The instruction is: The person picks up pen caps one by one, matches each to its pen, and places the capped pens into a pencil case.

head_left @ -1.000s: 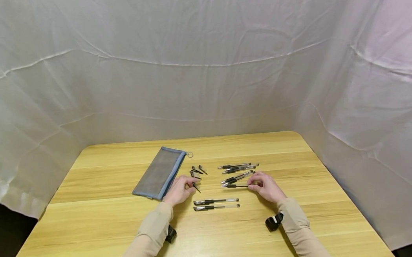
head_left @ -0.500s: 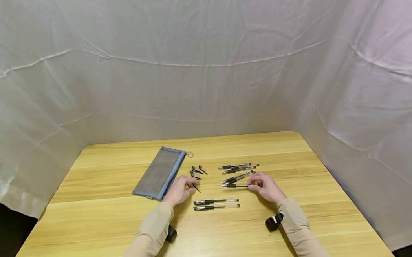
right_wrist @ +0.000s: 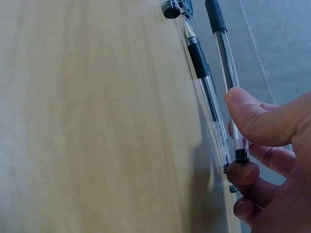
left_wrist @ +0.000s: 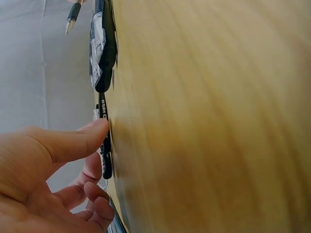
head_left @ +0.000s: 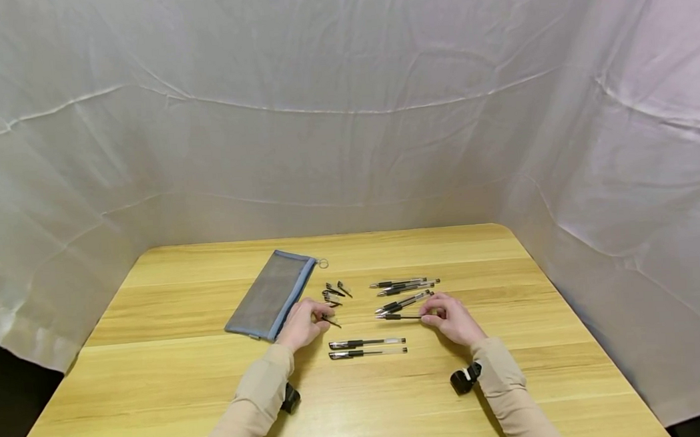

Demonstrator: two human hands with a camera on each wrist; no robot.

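Note:
My right hand (head_left: 452,318) pinches the rear end of an uncapped gel pen (right_wrist: 228,63), clear barrel and black grip, its tip pointing left. In the right wrist view that pen is raised above the other pens. My left hand (head_left: 303,323) has thumb and fingers closed on a small black pen cap (left_wrist: 104,110) low over the table; the fingers hide part of it. Several more caps (head_left: 334,290) lie just beyond that hand. Uncapped gel pens (head_left: 406,302) lie beyond the right hand, tips leftward. Two capped gel pens (head_left: 366,342) lie side by side between the forearms.
A blue-edged mesh zip pouch (head_left: 268,293) with a ring lies flat at the left, right beside the left hand. Pale fabric (head_left: 345,145) hangs around the back and sides of the wooden table (head_left: 362,411).
The left fingers have shifted slightly, and the cap at them has turned a little. A neighbouring cap has also moved slightly. The right hand and its pen stay nearly still.

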